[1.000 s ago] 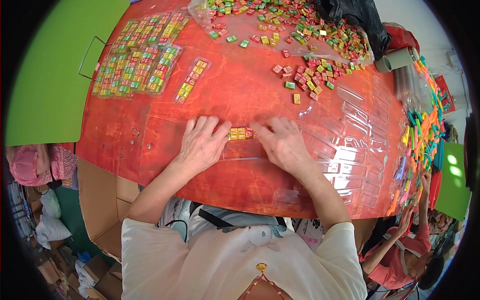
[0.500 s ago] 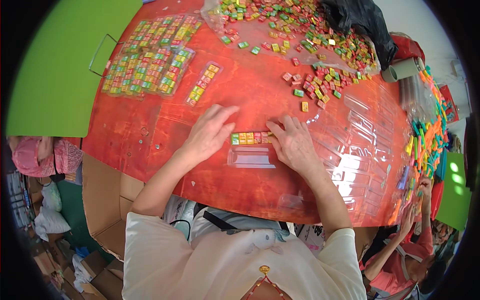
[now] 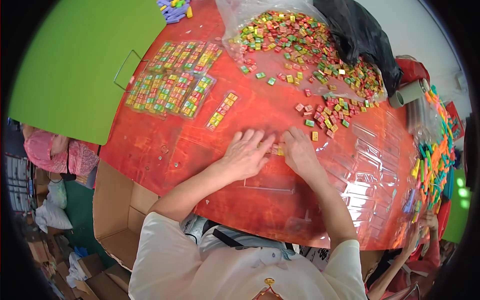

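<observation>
A row of boxes [image 3: 274,149] lies between the spread left hand [image 3: 245,157] and curled right hand [image 3: 302,154]; I cannot tell whether either grips. The table [image 3: 197,142] is red.

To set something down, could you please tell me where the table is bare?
Bare between the lone filled tray and loose blocks; nearly bare, with specks, between overlapping trays and left forearm. Crowded on the right with clear trays and coloured sticks.

The left hand [image 3: 246,156] lay palm down, fingers [image 3: 251,136] slightly spread; the right hand [image 3: 301,153] arched just beside it, fingers bent downward; both forearms [image 3: 195,187] angled inward.
</observation>
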Available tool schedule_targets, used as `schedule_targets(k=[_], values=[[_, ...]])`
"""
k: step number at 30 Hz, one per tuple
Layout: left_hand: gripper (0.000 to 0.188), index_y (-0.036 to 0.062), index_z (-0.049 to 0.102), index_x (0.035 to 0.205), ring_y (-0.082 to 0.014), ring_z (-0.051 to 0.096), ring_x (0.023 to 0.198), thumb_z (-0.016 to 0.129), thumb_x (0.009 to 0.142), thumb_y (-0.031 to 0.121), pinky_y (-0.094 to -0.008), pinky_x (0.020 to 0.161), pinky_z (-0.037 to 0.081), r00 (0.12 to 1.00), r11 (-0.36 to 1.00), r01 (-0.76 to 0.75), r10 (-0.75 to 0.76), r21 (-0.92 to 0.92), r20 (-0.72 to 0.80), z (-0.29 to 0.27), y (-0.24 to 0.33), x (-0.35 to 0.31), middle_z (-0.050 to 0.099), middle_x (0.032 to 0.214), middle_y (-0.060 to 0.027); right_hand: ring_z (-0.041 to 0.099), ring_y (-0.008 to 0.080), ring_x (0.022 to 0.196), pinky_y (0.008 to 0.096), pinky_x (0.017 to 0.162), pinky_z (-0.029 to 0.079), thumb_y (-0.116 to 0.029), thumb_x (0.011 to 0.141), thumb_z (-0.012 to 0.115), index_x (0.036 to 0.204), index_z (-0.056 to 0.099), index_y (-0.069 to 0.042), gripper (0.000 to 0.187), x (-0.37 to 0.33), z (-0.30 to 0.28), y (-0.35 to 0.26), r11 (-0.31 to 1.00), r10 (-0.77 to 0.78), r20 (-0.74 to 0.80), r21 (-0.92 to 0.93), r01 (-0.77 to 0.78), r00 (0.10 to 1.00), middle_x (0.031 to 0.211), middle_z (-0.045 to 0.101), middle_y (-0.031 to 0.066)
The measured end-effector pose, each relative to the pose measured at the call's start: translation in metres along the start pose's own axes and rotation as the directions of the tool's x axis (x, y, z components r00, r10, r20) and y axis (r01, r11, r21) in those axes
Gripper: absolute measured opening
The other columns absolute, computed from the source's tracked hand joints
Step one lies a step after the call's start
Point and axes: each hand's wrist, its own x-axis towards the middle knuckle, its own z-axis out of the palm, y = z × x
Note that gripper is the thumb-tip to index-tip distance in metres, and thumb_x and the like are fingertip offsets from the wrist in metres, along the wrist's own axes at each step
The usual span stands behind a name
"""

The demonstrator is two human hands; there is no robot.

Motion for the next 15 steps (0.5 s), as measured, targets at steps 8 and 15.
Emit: schedule_targets(k=[8,15], values=[[0.049,-0.0031,0.057,0.133,-0.0282,0.056,0.089,0.063,0.089,0.018,-0.0425,0.075,0.043,0.96,0.982,-0.04,0.09,0.187,-0.265,0.017,-0.023,0.014,0.055,0.096,-0.0125,0.056,0.0317,0.107,0.0452,0.088,0.044,-0.012,0.083,0.07,0.113,0.063,-0.006,0.032,0.007,-0.005,0.003,0.999,0.002,-0.143,-0.052,-0.009,0.99,0.116,0.058,0.0123],[0.055,0.002,0.052,0.138,-0.0314,0.058,0.09,0.063,0.089,0.024,-0.0472,0.074,0.047,0.882,0.883,0.361,-0.219,0.301,-0.417,0.003,-0.065,0.01,0.055,0.099,-0.0144,0.054,0.0343,0.114,0.047,0.092,0.043,-0.011,0.085,0.068,0.121,0.058,-0.006,0.037,-0.02,-0.026,0.008,0.994,0.055,-0.065,-0.092,-0.06,0.996,0.127,0.054,0.0144]])
